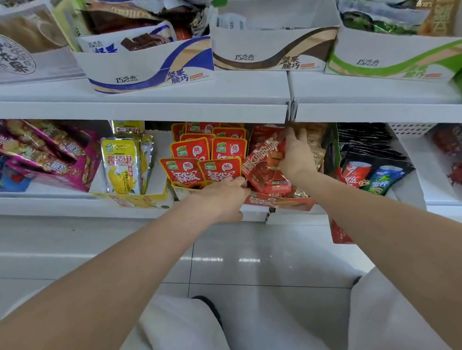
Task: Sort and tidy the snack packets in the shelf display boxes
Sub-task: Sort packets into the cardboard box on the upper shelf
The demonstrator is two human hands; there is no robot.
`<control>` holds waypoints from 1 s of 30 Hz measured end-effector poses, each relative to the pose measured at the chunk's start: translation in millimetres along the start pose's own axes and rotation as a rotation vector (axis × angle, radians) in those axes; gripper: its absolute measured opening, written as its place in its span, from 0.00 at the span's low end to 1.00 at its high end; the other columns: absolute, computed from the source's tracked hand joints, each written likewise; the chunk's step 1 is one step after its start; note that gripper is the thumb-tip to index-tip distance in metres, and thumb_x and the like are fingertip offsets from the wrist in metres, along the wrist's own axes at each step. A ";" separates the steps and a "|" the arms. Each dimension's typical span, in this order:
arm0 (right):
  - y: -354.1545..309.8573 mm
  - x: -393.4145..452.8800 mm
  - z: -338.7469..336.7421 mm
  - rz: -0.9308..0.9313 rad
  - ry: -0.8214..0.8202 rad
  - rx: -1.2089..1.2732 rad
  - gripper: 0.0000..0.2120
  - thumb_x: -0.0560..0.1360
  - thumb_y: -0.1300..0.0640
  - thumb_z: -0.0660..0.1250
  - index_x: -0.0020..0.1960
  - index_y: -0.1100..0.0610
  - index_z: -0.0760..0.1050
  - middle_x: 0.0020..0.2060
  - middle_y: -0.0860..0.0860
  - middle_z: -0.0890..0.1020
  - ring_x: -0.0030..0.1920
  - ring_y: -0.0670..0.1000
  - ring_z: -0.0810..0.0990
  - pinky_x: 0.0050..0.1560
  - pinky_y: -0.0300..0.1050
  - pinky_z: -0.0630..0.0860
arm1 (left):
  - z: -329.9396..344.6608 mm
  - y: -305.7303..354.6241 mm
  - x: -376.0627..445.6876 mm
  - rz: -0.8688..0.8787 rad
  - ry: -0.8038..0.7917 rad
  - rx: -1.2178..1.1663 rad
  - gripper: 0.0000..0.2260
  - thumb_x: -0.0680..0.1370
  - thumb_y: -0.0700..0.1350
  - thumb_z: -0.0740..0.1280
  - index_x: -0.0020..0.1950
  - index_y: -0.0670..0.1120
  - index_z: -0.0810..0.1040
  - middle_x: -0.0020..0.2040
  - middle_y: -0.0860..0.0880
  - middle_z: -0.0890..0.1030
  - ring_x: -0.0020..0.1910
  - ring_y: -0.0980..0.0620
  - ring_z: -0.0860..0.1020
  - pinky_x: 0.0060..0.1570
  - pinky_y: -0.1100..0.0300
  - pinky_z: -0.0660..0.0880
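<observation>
Your readable text, upper shelf: blue-striped display box (152,69) at 11 o'clock, "巧克恋" and "坚果脆巧"; brown-striped display box (274,55) at 12 o'clock, same two marks; green-striped display box (382,58) at 1 o'clock, "巧克恋". Lower shelf: yellow packet (121,165) at 10 o'clock, "酱芒果"; red packets (184,171) centre, "脆". Other print too blurred for you.

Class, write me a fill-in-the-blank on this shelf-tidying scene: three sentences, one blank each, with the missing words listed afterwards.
1. The right hand holds a tilted ____ snack packet over its display box.
2. The left hand rests at the front of the box of red packets, which stand ____.
3. The yellow packets stand to the ____ of the red packets.

Missing words: red; upright; left
</observation>
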State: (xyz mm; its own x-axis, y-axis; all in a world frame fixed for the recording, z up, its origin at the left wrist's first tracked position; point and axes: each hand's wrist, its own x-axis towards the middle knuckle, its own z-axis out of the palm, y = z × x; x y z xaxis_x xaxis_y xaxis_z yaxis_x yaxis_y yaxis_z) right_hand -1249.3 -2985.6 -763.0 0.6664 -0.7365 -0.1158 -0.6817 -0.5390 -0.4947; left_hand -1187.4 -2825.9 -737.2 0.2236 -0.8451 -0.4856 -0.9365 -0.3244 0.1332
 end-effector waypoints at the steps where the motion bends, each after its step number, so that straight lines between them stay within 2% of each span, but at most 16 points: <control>1: 4.0 0.5 -2.5 -0.025 0.025 -0.066 0.31 0.70 0.69 0.69 0.69 0.56 0.62 0.72 0.58 0.58 0.67 0.64 0.66 0.66 0.56 0.68 | 0.0 0.1 0.0 0.000 -0.002 0.006 0.25 0.77 0.44 0.63 0.72 0.45 0.63 0.70 0.47 0.63 0.67 0.47 0.64 0.64 0.52 0.69; 4: 14.1 -2.5 -7.5 -0.202 0.099 -0.334 0.30 0.71 0.68 0.67 0.69 0.57 0.62 0.69 0.57 0.63 0.65 0.63 0.65 0.64 0.57 0.66 | -0.7 0.3 0.6 -0.004 -0.011 0.006 0.24 0.77 0.43 0.62 0.72 0.44 0.63 0.70 0.47 0.63 0.67 0.47 0.64 0.64 0.51 0.69; 7: 12.0 -7.2 -6.2 -0.311 0.041 -0.277 0.26 0.70 0.69 0.67 0.66 0.58 0.66 0.66 0.57 0.67 0.64 0.62 0.67 0.64 0.55 0.66 | -2.1 1.2 0.8 -0.005 -0.019 -0.002 0.23 0.77 0.43 0.62 0.72 0.44 0.64 0.70 0.47 0.62 0.67 0.47 0.64 0.63 0.51 0.70; 9: 6.2 -8.5 -9.7 -0.227 0.013 -0.088 0.26 0.70 0.71 0.66 0.65 0.59 0.66 0.66 0.57 0.66 0.65 0.61 0.67 0.65 0.53 0.66 | -2.7 2.2 1.5 -0.008 -0.020 0.005 0.22 0.77 0.43 0.62 0.71 0.44 0.65 0.70 0.47 0.63 0.66 0.47 0.64 0.62 0.51 0.71; 12: 1.2 -3.6 -21.2 0.087 0.031 0.228 0.32 0.71 0.71 0.66 0.71 0.61 0.58 0.71 0.58 0.61 0.69 0.59 0.64 0.67 0.50 0.65 | -1.9 3.1 2.3 -0.017 -0.020 0.021 0.22 0.77 0.43 0.62 0.71 0.44 0.65 0.71 0.47 0.62 0.67 0.47 0.64 0.62 0.51 0.71; 15: 0.4 -5.4 -20.3 0.217 -0.086 0.239 0.34 0.72 0.67 0.68 0.72 0.62 0.54 0.70 0.58 0.62 0.70 0.59 0.63 0.66 0.49 0.67 | -0.5 3.5 2.2 -0.017 -0.017 0.032 0.23 0.77 0.44 0.62 0.71 0.44 0.64 0.71 0.46 0.62 0.67 0.46 0.64 0.63 0.51 0.71; 17: 1.5 -7.2 -15.5 0.270 -0.120 0.252 0.33 0.72 0.64 0.69 0.71 0.62 0.55 0.68 0.59 0.67 0.68 0.59 0.68 0.64 0.50 0.69 | -0.7 3.7 2.0 -0.019 -0.016 0.030 0.22 0.77 0.44 0.62 0.71 0.44 0.65 0.71 0.46 0.61 0.67 0.46 0.63 0.63 0.51 0.70; 20: 2.7 -7.4 -15.2 0.294 -0.060 0.224 0.21 0.73 0.63 0.68 0.64 0.61 0.66 0.57 0.58 0.77 0.56 0.58 0.77 0.52 0.49 0.75 | -0.9 3.9 2.8 -0.023 -0.019 0.027 0.21 0.77 0.44 0.62 0.69 0.44 0.67 0.71 0.46 0.61 0.67 0.46 0.64 0.62 0.51 0.71; 22: 1.2 -10.4 -13.2 0.241 -0.061 0.137 0.16 0.74 0.64 0.65 0.61 0.57 0.71 0.53 0.56 0.80 0.53 0.58 0.79 0.51 0.49 0.76 | -1.2 4.0 2.9 -0.023 -0.022 0.030 0.21 0.77 0.44 0.62 0.70 0.44 0.66 0.72 0.46 0.61 0.67 0.46 0.64 0.63 0.51 0.71; 25: -1.4 -20.8 -2.8 0.100 -0.180 0.063 0.22 0.74 0.68 0.62 0.66 0.58 0.64 0.54 0.59 0.78 0.52 0.59 0.79 0.46 0.47 0.76 | -1.8 5.0 3.1 -0.027 -0.037 0.038 0.23 0.77 0.45 0.62 0.71 0.44 0.64 0.75 0.47 0.56 0.71 0.45 0.61 0.65 0.51 0.68; 30: -5.3 -19.2 -4.1 0.203 -0.092 0.156 0.26 0.75 0.71 0.57 0.71 0.63 0.53 0.56 0.63 0.75 0.55 0.61 0.77 0.45 0.45 0.74 | -1.1 4.4 3.0 -0.029 -0.036 0.028 0.22 0.77 0.45 0.62 0.71 0.45 0.65 0.74 0.46 0.58 0.69 0.45 0.63 0.64 0.50 0.70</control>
State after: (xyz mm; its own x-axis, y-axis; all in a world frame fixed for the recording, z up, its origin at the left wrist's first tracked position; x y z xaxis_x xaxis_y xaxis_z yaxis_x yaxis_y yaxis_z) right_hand -1259.7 -2970.2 -754.7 0.5501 -0.7791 -0.3006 -0.7543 -0.3092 -0.5792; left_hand -1190.6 -2830.3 -737.1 0.2414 -0.8194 -0.5198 -0.9371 -0.3360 0.0945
